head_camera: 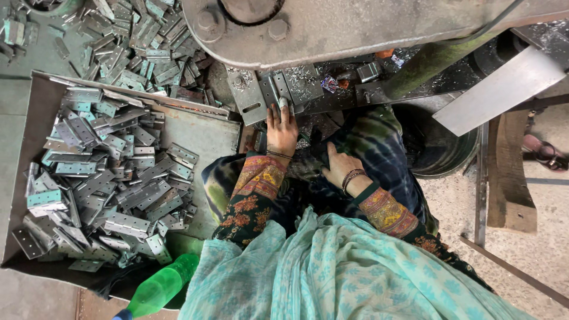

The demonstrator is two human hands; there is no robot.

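Hinges fill most of the view: a heap of flat grey metal hinges [101, 178] lies in a shallow metal tray [201, 133] at the person's left, crowded toward its left and near sides, with the far right corner of the tray bare. A second loose pile of hinges [136, 47] lies beyond the tray's far edge, on the floor near the base of a heavy machine [355, 24]. The person sits before the machine's work plate [308, 89], which is strewn with metal shavings. The left hand [281, 127] reaches forward onto the near edge of that plate, its fingers bent down and pressing on a single hinge [267, 95] that lies flat there against a small upright pin; the hand holds the hinge down rather than lifting it. The right hand [341, 166] rests on the lap, on dark patterned cloth, fingers loosely curled with the palm down; whether it holds anything cannot be told. Both wrists carry thin bangles, and the sleeves are of flowered cloth, with a pale turquoise shawl [332, 272] across the near part of the view. A green plastic bottle [160, 290] lies tilted by the tray's near right corner. A sandalled foot [542, 151] of another person shows at the right edge, beside a wooden block [510, 172].
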